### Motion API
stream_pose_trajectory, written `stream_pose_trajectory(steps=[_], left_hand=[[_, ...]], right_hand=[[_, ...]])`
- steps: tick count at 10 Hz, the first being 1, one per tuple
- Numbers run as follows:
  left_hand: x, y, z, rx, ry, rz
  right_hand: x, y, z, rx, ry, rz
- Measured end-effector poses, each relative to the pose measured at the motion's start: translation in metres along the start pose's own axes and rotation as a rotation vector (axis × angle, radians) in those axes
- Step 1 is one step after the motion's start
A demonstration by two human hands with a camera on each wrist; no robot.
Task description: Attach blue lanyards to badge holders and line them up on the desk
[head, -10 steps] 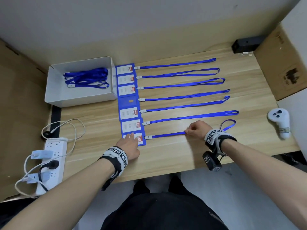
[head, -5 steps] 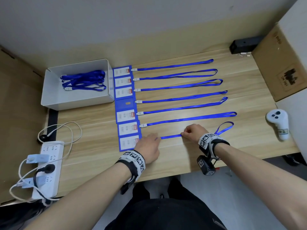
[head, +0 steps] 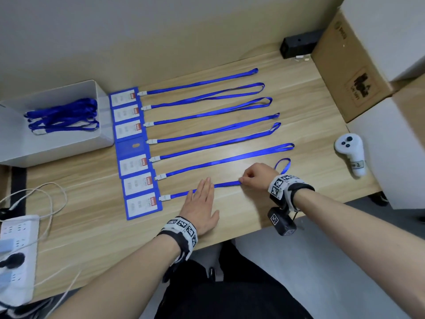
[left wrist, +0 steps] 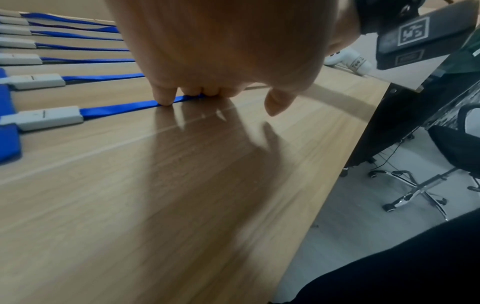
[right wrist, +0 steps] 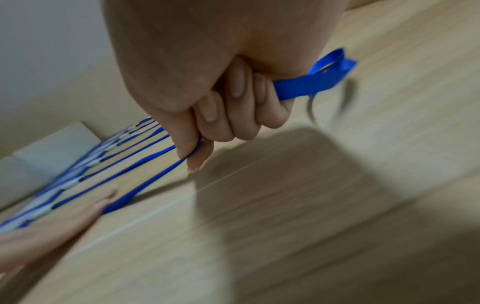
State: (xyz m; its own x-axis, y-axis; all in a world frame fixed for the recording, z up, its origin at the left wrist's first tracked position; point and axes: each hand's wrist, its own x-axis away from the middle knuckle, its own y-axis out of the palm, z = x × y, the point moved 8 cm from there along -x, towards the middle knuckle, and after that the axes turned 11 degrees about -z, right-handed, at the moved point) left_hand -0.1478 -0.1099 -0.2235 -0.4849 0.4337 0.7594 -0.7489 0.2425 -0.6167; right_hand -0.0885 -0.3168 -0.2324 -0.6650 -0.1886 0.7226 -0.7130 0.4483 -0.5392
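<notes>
Several blue badge holders (head: 135, 143) lie in a column on the wooden desk (head: 92, 203), each with a blue lanyard stretched to the right. The nearest holder (head: 143, 205) has its lanyard (head: 226, 184) (left wrist: 119, 109) (right wrist: 153, 181) running rightward. My left hand (head: 202, 203) lies flat with straight fingers pressing that strap onto the desk; its fingertips (left wrist: 163, 98) touch the strap. My right hand (head: 255, 176) (right wrist: 202, 127) grips the same strap farther right in a fist. The strap's loop end (head: 283, 165) (right wrist: 324, 72) sticks out behind the fist.
A white box (head: 101, 139) at the back left holds loose blue lanyards (head: 62, 118). A power strip (head: 16, 252) with cables sits at the left edge. A white controller (head: 350, 153) and a cardboard box (head: 349, 72) stand at the right.
My left hand has slid right from the nearest badge holder along its lanyard and now lies flat on the strap. My right hand keeps hold of the strap.
</notes>
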Motion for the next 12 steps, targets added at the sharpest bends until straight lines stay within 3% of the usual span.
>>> stream_pose_trajectory(steps=[2,6,9,12], left_hand=[[0.003,-0.001,0.001,0.012,-0.014,-0.041],[0.005,-0.004,0.003,-0.025,-0.033,-0.045],[0.008,-0.008,0.005,-0.054,-0.038,-0.023],[0.018,-0.028,0.006,0.018,-0.001,0.071]], right_hand=[[0.036,-0.042,0.067,0.052,0.102,0.124],[0.056,-0.056,0.114,-0.027,0.270,0.457],[0.068,-0.060,0.114,-0.077,0.263,0.607],[0.076,-0.063,0.123,-0.307,0.278,0.703]])
